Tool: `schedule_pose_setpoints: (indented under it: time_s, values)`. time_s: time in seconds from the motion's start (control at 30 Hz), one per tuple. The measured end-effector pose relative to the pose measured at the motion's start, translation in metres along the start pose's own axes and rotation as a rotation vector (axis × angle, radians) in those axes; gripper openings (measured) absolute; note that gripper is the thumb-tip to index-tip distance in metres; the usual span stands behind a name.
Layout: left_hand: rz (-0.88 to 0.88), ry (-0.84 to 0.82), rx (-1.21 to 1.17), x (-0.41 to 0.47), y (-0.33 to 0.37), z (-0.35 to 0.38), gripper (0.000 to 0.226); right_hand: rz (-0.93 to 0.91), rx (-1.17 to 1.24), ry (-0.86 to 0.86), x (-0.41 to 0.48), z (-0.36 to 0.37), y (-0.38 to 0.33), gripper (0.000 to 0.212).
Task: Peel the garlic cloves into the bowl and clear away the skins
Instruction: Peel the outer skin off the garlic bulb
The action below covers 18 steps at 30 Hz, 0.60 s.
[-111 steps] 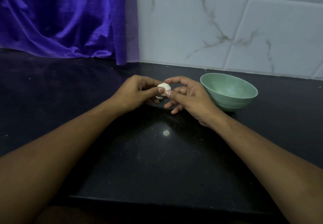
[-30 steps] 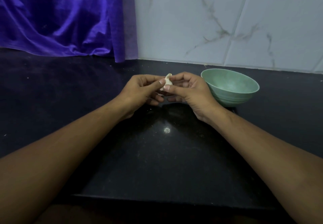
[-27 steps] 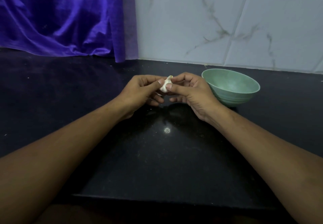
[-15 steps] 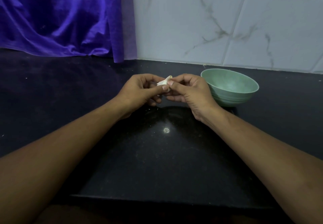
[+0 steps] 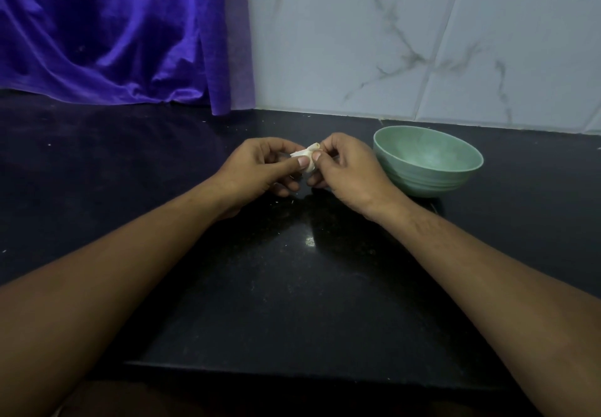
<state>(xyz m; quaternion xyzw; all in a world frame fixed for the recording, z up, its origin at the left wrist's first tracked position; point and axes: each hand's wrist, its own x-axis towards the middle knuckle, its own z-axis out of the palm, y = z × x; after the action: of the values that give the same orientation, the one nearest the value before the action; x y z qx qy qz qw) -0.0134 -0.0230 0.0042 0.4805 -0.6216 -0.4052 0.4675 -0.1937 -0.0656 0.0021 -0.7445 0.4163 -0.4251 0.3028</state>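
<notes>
Fingers (image 5: 292, 165) of left hand (image 5: 257, 169) and right hand (image 5: 349, 171) pinch the garlic (image 5: 310, 166); its skin (image 5: 313, 147) now lifts above them, so peeling has begun.

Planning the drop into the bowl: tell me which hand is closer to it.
The right hand, just beside the green bowl; the left hand pinches the garlic clove from the side away from the bowl.

The left hand (image 5: 260, 169) and right hand (image 5: 348, 169) cover most of the garlic clove (image 5: 305, 156); only a small white bit shows between them. Tiny pale bits (image 5: 286, 202) on the counter (image 5: 292, 286) just below the hands are too small to tell. Both arms (image 5: 487, 286) run off the bottom edge. The purple cloth (image 5: 113, 32) behind the left hand runs off the top.
</notes>
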Motion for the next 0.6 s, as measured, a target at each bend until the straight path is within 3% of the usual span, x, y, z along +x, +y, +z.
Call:
schedule_pose_setpoints:
  time_s: [0.33,0.6]
  values:
    - [0.007,0.017,-0.155,0.000,0.004,-0.001,0.032,0.090,0.087,-0.077,-0.003,-0.007,-0.001,0.015]
    - [0.011,0.006,-0.193,0.000,0.004,-0.003,0.033,0.015,-0.278,-0.085,-0.010,-0.016,-0.013,0.010]
